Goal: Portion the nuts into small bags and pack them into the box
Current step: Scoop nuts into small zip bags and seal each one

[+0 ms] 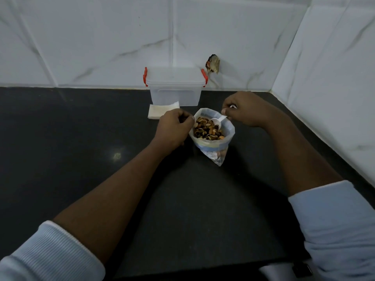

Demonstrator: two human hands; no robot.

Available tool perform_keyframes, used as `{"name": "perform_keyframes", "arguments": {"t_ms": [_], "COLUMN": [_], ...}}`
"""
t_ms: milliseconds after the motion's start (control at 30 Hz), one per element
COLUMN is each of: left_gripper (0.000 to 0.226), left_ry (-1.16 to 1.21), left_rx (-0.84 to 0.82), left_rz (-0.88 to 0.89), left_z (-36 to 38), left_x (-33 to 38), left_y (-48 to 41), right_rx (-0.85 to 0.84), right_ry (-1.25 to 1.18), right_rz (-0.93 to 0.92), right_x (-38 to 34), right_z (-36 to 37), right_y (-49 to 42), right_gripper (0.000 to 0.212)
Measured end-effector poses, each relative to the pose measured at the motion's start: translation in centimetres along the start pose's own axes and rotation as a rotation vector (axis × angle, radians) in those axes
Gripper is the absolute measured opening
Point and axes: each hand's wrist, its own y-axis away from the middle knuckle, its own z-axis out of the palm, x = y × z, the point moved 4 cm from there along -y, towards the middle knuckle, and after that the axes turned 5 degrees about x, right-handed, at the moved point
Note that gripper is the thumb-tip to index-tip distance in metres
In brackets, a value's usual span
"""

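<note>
A clear plastic bag point(218, 148) full of brown and tan nuts point(206, 130) stands open on the dark counter point(81, 138). My left hand point(175, 127) grips the bag's left rim. My right hand point(247, 108) pinches the handle of a small white scoop point(218, 120), whose bowl lies among the nuts at the bag's far side. Behind the bag stands a clear plastic box point(175, 88) with red latches, its lid on. A stack of small flat white bags point(162, 110) lies in front of the box's left corner.
White marble-look tiles form the back wall and the right wall, meeting in a corner at the far right. A brownish damaged spot point(213, 63) marks the back wall beside the box. The counter's front edge point(203, 274) runs below my forearms.
</note>
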Motion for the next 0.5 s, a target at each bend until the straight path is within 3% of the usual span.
{"name": "perform_keyframes", "arguments": {"t_ms": [200,367,500], "left_gripper": [0.015,0.017,0.033], "left_ry": [0.012,-0.409,-0.548], "left_rx": [0.027,0.349,0.286], "left_rz": [-0.052,0.084,0.023], "left_z": [-1.2,-7.3,-7.7], "left_x": [0.0,-2.6,-4.3], "left_y": [-0.9,-3.1,-3.8], "right_rx": [0.041,0.097,0.284], "right_ry": [-0.114,-0.178,-0.016], "right_rz": [0.128,0.177,0.057], "right_x": [1.5,1.9,0.8], "right_z": [0.5,1.3,0.9], "right_y": [0.1,0.1,-0.5], "right_gripper": [0.019,0.035,0.029]}}
